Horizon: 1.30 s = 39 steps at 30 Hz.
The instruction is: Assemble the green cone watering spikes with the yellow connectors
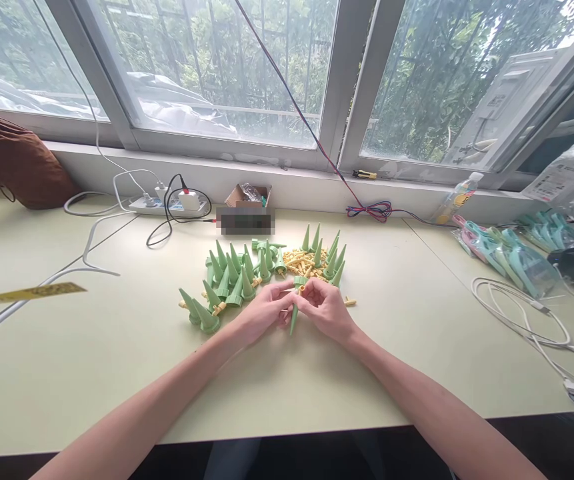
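Note:
Between my hands is a green cone-shaped watering spike (293, 321), its tip pointing down toward me. My left hand (267, 310) is closed around this spike. My right hand (331, 312) pinches a small yellow valve piece (302, 289) against the spike's side, near its wide end. How deep the valve sits in the spike is hidden by my fingers. Just beyond lies a heap of yellow valve pieces (303, 264). Many green spikes (234, 275) stand to the left, some with yellow pieces in their sides. More green spikes (337, 259) stand at the heap's right edge.
A power strip (169, 205) with cables and a small cardboard box (249, 195) sit by the window. At right are a bottle (459, 199), bagged pastel plastic items (509, 253) and a coiled white cable (521, 320). A brown bag (19, 160) rests far left.

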Available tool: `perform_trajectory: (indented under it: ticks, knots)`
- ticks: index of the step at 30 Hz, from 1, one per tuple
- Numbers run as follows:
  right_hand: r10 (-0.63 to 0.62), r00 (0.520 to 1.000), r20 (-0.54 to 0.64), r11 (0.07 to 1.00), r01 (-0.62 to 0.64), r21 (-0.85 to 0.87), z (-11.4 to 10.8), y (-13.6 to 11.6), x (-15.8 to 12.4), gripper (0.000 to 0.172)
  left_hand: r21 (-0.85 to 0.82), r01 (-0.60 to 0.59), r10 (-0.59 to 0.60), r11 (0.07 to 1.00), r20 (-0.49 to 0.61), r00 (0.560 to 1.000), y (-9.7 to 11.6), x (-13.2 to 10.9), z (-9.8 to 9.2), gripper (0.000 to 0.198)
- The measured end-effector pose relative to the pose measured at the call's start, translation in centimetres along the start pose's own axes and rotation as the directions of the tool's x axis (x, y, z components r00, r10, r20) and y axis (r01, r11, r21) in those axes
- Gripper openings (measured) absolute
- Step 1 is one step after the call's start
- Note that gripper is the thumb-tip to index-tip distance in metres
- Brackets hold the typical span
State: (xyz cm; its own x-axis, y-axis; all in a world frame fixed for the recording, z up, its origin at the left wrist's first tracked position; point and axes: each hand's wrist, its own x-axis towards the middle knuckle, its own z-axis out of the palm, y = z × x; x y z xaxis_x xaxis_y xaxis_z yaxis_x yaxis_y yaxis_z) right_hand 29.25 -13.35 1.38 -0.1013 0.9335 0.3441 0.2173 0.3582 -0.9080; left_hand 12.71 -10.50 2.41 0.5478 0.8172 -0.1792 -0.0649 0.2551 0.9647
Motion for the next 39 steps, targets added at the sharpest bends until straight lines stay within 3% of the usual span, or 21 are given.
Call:
perform_trajectory:
  ticks: [8, 13, 21, 26, 32, 39]
  knots:
    - [0.013, 0.998, -0.066, 0.997, -0.008, 0.077, -0.2, -0.6, 0.1, 0.036, 0.004, -0.03, 0.029, 1.0, 0.101, 0.994, 0.6, -0.1, 0.3, 0.064]
    - [0.026, 0.989, -0.145, 1.0, -0.024, 0.013, -0.4, -0.1, 0.1, 0.04, 0.0, -0.017, 0.017, 1.0, 0.092, 0.996, 0.7, -0.2, 0.4, 0.063]
    - [0.025, 0.988, -0.155, 0.999, -0.031, -0.039, -0.4, -0.1, 0.3, 0.042, 0.017, -0.021, 0.019, 1.0, 0.077, 0.997, 0.6, -0.1, 0.2, 0.065]
    - [0.024, 0.982, -0.189, 0.996, -0.039, -0.076, -0.5, -0.2, 0.3, 0.042, 0.219, -0.095, 0.1, 0.971, -0.012, 0.995, 0.5, -0.1, 0.3, 0.065]
    - [0.014, 0.96, -0.279, 0.988, -0.055, -0.142, -0.9, -0.5, 0.6, 0.043, 0.585, -0.223, 0.332, 0.779, -0.083, 0.94, 0.4, -0.4, 0.8, 0.042]
    - [-0.034, 0.965, -0.259, 0.977, -0.023, -0.212, -0.8, -0.4, 0.6, 0.042, 0.727, -0.216, 0.434, 0.652, -0.124, 0.892, -0.3, -0.1, 0.4, 0.032]
